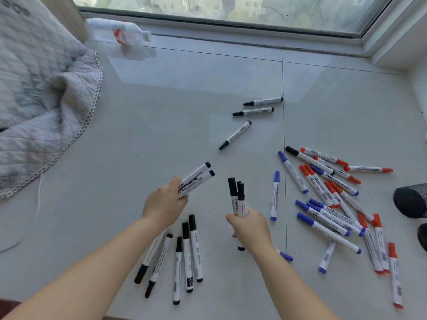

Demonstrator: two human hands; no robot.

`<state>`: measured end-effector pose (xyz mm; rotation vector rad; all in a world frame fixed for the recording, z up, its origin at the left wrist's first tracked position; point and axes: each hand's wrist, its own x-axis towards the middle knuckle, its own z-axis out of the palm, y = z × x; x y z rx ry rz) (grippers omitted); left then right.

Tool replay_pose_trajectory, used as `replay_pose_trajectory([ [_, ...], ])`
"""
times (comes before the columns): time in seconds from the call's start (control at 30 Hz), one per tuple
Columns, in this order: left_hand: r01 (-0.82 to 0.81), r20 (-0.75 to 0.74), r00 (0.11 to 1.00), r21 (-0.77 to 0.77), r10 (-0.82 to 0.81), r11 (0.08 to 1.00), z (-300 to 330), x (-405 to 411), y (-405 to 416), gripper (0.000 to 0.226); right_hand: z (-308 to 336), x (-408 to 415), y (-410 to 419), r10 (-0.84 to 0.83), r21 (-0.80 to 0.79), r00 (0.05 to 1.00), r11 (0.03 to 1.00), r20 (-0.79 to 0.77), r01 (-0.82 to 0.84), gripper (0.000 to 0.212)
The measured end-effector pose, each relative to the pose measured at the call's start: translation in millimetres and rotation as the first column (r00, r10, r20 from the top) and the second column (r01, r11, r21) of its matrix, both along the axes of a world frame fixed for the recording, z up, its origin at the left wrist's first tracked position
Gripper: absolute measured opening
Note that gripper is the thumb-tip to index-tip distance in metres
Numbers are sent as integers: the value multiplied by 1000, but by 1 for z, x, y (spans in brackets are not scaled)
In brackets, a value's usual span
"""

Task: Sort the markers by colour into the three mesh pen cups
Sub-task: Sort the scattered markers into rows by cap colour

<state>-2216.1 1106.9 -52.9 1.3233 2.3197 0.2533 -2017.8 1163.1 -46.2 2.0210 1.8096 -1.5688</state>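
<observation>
Above the tiles, each hand (pixel 165 202) (pixel 248 227) grips black markers (pixel 238 199), one reading "deli".

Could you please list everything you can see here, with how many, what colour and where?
Black markers in left hand: two, held pointing up and right.
Black markers in right hand: about three, held upright.
Black markers near the arms: five, lying between the forearms.
Black markers further off: three, loose towards the window.
Mixed pile: red and blue markers plus one black, on the right.
Lone blue marker: one, left of the pile.
Mesh pen cup: one visible, black, on its side at the right edge.
Bottle: one, clear with a red label, lying by the window.
Quilt: one, pale grey, left.
Hands: left hand and right hand, each gripping black markers.
</observation>
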Motion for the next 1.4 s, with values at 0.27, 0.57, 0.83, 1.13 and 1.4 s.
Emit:
replay_pose_trajectory([
  [0.27, -200, 15, 978, -208, 208, 958, -2, -37, -105, 16, -24, -8, -81, 101, -42, 970, 995, 221, -94, 12],
  [0.57, -343, 33, 929, -288, 367, 894, -27, -11, -138, 31, -40, -25, -116, 23, 206, 956, 975, 294, -87, 33],
  [0.83, -321, -70, 947, -210, 313, 924, -32, 1, -141, 46, -53, -40, -132, 49, 388, 906, 893, 421, -229, 69],
  [1.13, -274, -158, 956, -179, 247, 945, -33, 3, -131, 54, -62, -51, -124, 126, 310, 851, 896, 509, -319, 78],
  [1.4, -367, 28, 930, 41, 366, 929, -6, -22, -28, 43, -24, -48, -31, 118, 550, 946, 789, 303, -275, 52],
])
